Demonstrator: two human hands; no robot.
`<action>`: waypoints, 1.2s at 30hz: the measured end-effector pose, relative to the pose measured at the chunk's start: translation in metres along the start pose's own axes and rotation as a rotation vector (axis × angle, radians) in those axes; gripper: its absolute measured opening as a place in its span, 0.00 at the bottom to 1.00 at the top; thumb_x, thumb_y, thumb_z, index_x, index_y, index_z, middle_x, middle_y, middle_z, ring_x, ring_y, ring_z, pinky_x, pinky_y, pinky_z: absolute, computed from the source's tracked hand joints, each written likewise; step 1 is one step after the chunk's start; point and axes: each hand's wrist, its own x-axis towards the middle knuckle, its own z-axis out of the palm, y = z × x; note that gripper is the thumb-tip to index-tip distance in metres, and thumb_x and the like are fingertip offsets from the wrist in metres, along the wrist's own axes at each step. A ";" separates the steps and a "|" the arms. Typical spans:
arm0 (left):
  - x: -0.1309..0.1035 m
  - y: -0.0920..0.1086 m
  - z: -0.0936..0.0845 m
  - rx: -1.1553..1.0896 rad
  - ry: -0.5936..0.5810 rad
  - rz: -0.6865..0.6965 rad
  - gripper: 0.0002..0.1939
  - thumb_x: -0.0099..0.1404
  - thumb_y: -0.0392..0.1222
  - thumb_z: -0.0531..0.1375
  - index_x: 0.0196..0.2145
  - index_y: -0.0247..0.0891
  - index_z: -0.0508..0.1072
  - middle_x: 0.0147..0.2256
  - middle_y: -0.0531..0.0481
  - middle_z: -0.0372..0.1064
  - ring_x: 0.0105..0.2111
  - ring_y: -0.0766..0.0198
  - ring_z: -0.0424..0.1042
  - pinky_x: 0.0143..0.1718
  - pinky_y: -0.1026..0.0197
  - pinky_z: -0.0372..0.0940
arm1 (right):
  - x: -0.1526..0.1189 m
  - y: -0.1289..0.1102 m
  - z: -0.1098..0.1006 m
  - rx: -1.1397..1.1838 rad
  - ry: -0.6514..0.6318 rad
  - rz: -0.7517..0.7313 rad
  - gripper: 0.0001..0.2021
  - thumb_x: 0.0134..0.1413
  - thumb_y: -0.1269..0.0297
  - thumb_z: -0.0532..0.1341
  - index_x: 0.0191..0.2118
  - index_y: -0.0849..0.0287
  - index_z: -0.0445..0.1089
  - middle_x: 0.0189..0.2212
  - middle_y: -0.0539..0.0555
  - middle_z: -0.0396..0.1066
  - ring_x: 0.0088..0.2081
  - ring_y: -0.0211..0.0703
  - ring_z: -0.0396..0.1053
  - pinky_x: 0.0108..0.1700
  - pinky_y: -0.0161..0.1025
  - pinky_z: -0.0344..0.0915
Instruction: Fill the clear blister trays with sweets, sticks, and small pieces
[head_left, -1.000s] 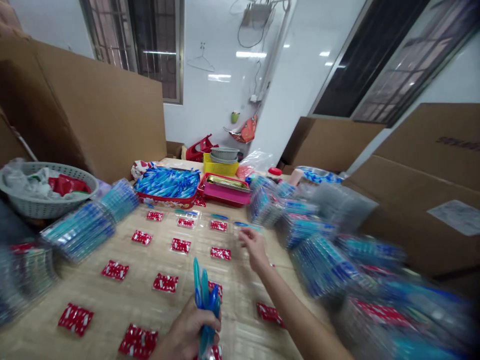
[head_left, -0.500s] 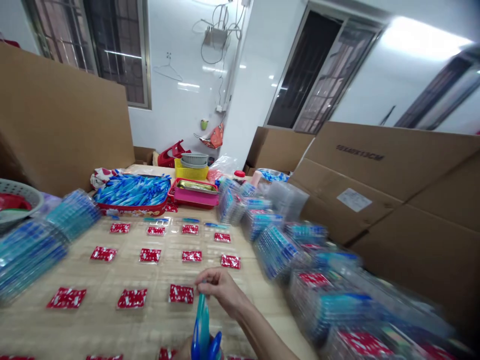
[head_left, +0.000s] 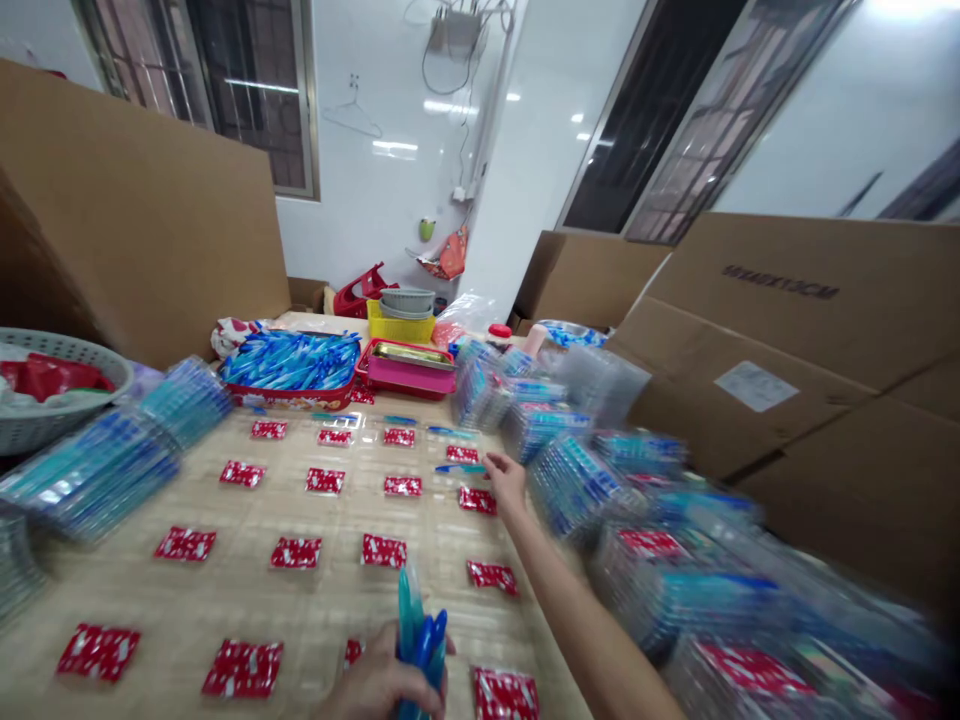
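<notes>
My left hand point(head_left: 390, 675) is closed around a bundle of blue and teal pens point(head_left: 421, 635) held upright at the bottom of the view. My right hand point(head_left: 506, 480) reaches out over the table, its fingers pinched at the right end of a single blue and teal pen point(head_left: 459, 468). That pen lies level just above a red patterned packet point(head_left: 478, 500) in the rightmost column. Rows of similar red packets point(head_left: 384, 550) are spread over the table in clear plastic trays. In the farthest row, pens point(head_left: 400, 420) lie behind the packets.
A red tray heaped with pens point(head_left: 292, 362) stands at the back, beside a pink box point(head_left: 412, 375). Stacks of filled clear packs point(head_left: 577, 485) line the right side, before a large carton point(head_left: 825, 330). More stacks point(head_left: 97, 480) and a grey basket point(head_left: 75, 345) are at left.
My right hand has moved from above the pen bundle, forward and right, with one pen to the far right column. My left hand still holds the bundle. The view has shifted slightly.
</notes>
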 end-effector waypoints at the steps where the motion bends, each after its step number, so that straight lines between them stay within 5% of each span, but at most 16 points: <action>1: -0.004 0.002 0.004 0.023 0.045 -0.017 0.24 0.33 0.25 0.57 0.32 0.36 0.71 0.20 0.55 0.68 0.20 0.67 0.63 0.23 0.65 0.52 | -0.005 -0.003 0.002 -0.012 -0.024 -0.003 0.22 0.28 0.49 0.66 0.27 0.63 0.73 0.23 0.55 0.73 0.22 0.40 0.62 0.23 0.36 0.56; 5: -0.013 0.006 0.018 0.105 0.149 -0.069 0.24 0.32 0.28 0.55 0.32 0.37 0.69 0.19 0.56 0.66 0.19 0.68 0.62 0.22 0.64 0.52 | -0.050 -0.029 0.004 -0.042 -0.225 -0.002 0.20 0.31 0.52 0.68 0.32 0.62 0.75 0.30 0.56 0.75 0.24 0.39 0.65 0.22 0.33 0.57; 6: -0.013 0.005 0.019 0.116 0.143 -0.060 0.24 0.33 0.28 0.55 0.33 0.37 0.69 0.19 0.55 0.66 0.19 0.68 0.62 0.22 0.64 0.52 | -0.067 -0.037 0.003 -0.046 -0.348 0.020 0.20 0.32 0.53 0.68 0.32 0.61 0.75 0.29 0.55 0.75 0.22 0.37 0.64 0.21 0.32 0.56; 9: -0.008 -0.006 0.014 0.152 0.065 -0.010 0.24 0.35 0.27 0.57 0.34 0.37 0.70 0.20 0.55 0.67 0.20 0.67 0.63 0.24 0.64 0.53 | -0.121 -0.057 -0.006 -0.016 -1.006 0.204 0.20 0.38 0.57 0.68 0.41 0.59 0.74 0.28 0.52 0.74 0.20 0.32 0.61 0.19 0.28 0.51; 11: -0.003 -0.017 0.006 0.197 0.025 0.006 0.23 0.36 0.26 0.60 0.35 0.37 0.70 0.23 0.54 0.68 0.23 0.66 0.65 0.26 0.64 0.53 | -0.150 -0.065 -0.013 0.036 -1.140 0.263 0.17 0.38 0.60 0.69 0.38 0.60 0.75 0.22 0.48 0.71 0.19 0.30 0.60 0.19 0.27 0.51; 15: 0.006 -0.041 -0.015 0.260 -0.013 -0.011 0.21 0.39 0.28 0.64 0.34 0.42 0.72 0.26 0.53 0.69 0.27 0.62 0.67 0.30 0.62 0.56 | -0.176 -0.066 -0.028 0.151 -0.937 0.260 0.12 0.36 0.61 0.71 0.27 0.63 0.74 0.17 0.46 0.66 0.17 0.29 0.58 0.20 0.28 0.54; 19: 0.011 -0.053 -0.025 0.281 -0.005 -0.005 0.20 0.41 0.29 0.64 0.33 0.46 0.73 0.27 0.53 0.70 0.31 0.58 0.69 0.34 0.59 0.56 | -0.165 -0.061 -0.045 0.265 -0.662 0.219 0.13 0.37 0.59 0.71 0.26 0.62 0.72 0.19 0.48 0.69 0.18 0.30 0.58 0.20 0.29 0.55; 27: -0.003 -0.034 -0.007 0.164 -0.079 0.011 0.20 0.38 0.29 0.61 0.33 0.40 0.72 0.24 0.53 0.71 0.26 0.63 0.68 0.29 0.62 0.55 | -0.113 -0.015 -0.067 0.270 -0.036 0.142 0.17 0.28 0.55 0.72 0.23 0.61 0.68 0.18 0.48 0.68 0.21 0.35 0.64 0.25 0.32 0.63; 33: -0.030 -0.016 0.013 -0.058 0.023 0.004 0.22 0.36 0.33 0.60 0.34 0.38 0.70 0.22 0.54 0.67 0.21 0.66 0.65 0.19 0.65 0.47 | -0.109 0.003 -0.063 0.128 0.038 0.129 0.22 0.24 0.55 0.71 0.30 0.61 0.69 0.18 0.47 0.68 0.20 0.38 0.65 0.20 0.32 0.58; 36: -0.035 -0.015 0.019 -0.047 0.049 -0.014 0.21 0.35 0.33 0.60 0.33 0.37 0.69 0.21 0.55 0.66 0.20 0.67 0.65 0.18 0.66 0.47 | -0.135 -0.017 -0.056 0.022 -0.125 0.074 0.22 0.34 0.54 0.69 0.37 0.60 0.69 0.17 0.45 0.66 0.19 0.37 0.62 0.20 0.32 0.54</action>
